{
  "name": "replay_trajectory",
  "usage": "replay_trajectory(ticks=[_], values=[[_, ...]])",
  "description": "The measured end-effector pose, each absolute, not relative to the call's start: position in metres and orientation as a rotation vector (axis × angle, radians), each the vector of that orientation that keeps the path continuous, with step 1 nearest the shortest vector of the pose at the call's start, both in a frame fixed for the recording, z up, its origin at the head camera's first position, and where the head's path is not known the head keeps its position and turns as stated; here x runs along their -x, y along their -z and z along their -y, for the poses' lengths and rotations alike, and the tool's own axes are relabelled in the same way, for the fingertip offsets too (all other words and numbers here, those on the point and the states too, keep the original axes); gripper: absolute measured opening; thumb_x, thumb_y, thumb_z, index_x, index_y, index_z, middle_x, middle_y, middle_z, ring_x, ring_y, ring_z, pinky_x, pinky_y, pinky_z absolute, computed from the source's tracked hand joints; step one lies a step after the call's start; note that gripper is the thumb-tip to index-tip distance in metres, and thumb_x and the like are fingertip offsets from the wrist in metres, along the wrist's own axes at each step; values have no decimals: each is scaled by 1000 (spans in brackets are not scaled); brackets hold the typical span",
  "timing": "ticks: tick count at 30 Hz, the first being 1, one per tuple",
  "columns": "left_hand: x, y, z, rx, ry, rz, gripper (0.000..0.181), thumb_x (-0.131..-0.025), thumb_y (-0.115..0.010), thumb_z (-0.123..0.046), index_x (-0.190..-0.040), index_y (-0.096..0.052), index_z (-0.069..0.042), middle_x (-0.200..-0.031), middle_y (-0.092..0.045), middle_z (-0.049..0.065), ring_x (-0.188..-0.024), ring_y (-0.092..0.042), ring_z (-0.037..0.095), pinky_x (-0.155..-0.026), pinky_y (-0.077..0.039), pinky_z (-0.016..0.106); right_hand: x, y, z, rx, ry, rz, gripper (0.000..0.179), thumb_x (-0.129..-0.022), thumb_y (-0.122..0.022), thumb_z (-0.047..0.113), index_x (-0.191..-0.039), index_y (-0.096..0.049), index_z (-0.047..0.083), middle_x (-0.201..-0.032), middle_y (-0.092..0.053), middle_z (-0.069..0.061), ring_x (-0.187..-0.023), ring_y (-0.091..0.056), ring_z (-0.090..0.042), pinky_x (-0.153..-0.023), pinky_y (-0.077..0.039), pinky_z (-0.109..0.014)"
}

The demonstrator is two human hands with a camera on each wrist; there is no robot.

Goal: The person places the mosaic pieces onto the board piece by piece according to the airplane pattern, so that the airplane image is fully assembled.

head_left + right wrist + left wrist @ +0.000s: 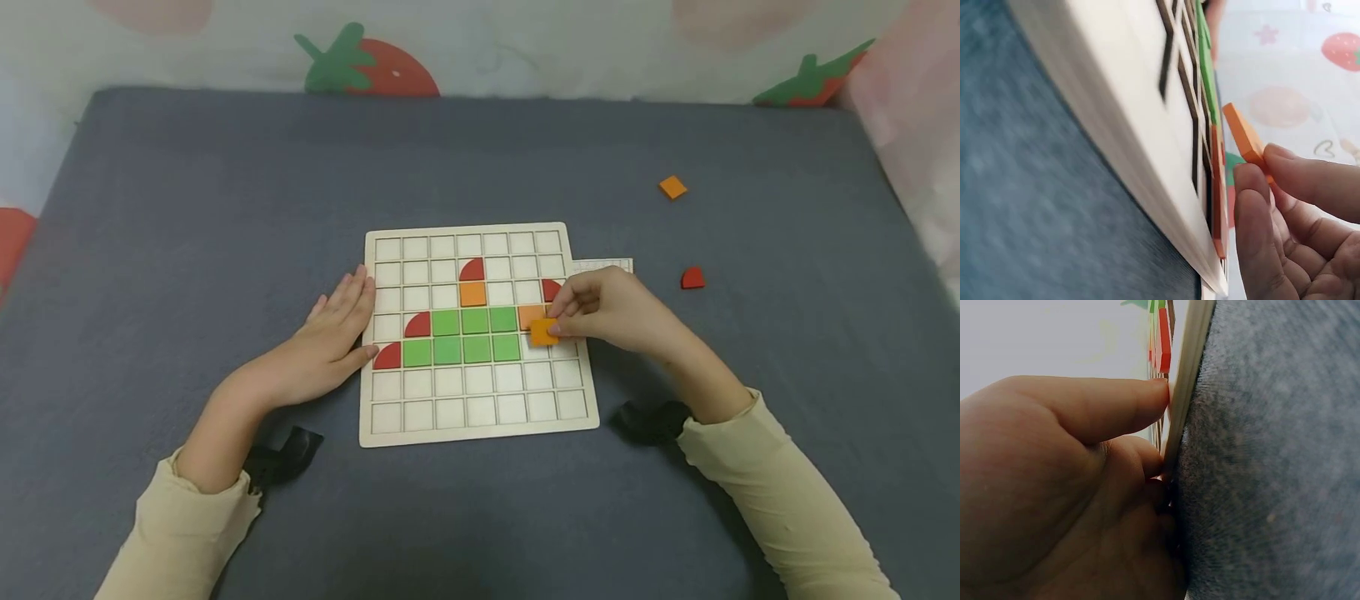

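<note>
A pale wooden grid board (480,434) lies on the dark grey cloth. My right hand (618,310) pinches an orange square tile (542,333) between thumb and fingertips, over the board's right side; the right wrist view shows this tile tilted and raised off the grid. Along the board's left edge rests my left hand (318,350), fingers extended, its thumb touching the rim beside a red quarter-round tile (387,357). Two rows of green square tiles (476,321) fill the middle cells. Orange squares (472,293) and more red quarter-rounds (472,270) sit in other cells; my right fingers partly cover one red piece.
Right of the board lie a loose orange square (673,187) and a loose red quarter-round piece (693,278). A gridded card (603,265) sticks out from under the board's right edge. Strawberry-print fabric (525,50) borders the grey surface at the back.
</note>
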State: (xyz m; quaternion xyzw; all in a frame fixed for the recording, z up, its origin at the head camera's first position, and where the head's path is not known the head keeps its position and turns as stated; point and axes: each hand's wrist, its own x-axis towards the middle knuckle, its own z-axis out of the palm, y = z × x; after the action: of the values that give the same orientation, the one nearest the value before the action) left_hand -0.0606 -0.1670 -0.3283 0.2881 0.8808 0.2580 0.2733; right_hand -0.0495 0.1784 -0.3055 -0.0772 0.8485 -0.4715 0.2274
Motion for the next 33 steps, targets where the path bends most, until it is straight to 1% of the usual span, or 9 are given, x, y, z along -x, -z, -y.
replay_trajectory(ticks=[7,16,25,33], values=[[60,328,167,-776,-712,-2376,74,-100,-45,-24,-148,4,4,-155,15,16,-141,16,30,-111,4,53,48,309,-174,298,1250,-2321,7,-80,-72,-1,-84,-67,-3,-71,-67,-9,-62,-63,-20,-60,-52,-28],[60,329,167,-778,-703,-2382,73,-101,-44,-24,-148,4,4,-155,15,17,-141,16,30,-111,4,53,47,311,-173,357,1211,-2371,7,-78,-74,0,-80,-68,-1,-71,-68,-6,-61,-62,-17,-56,-49,-24],[61,328,166,-779,-700,-2379,73,-101,-44,-24,-148,4,4,-155,15,17,-141,15,30,-111,4,53,46,310,-173,367,1158,-2398,6,-78,-75,1,-82,-71,1,-74,-69,-4,-67,-62,-15,-59,-48,-23],[60,327,166,-771,-693,-2378,73,-100,-45,-23,-148,4,4,-155,15,16,-141,16,30,-111,3,53,48,305,-180,355,1173,-2355,8,-79,-74,1,-87,-71,0,-78,-69,-5,-68,-61,-16,-63,-49,-25]])
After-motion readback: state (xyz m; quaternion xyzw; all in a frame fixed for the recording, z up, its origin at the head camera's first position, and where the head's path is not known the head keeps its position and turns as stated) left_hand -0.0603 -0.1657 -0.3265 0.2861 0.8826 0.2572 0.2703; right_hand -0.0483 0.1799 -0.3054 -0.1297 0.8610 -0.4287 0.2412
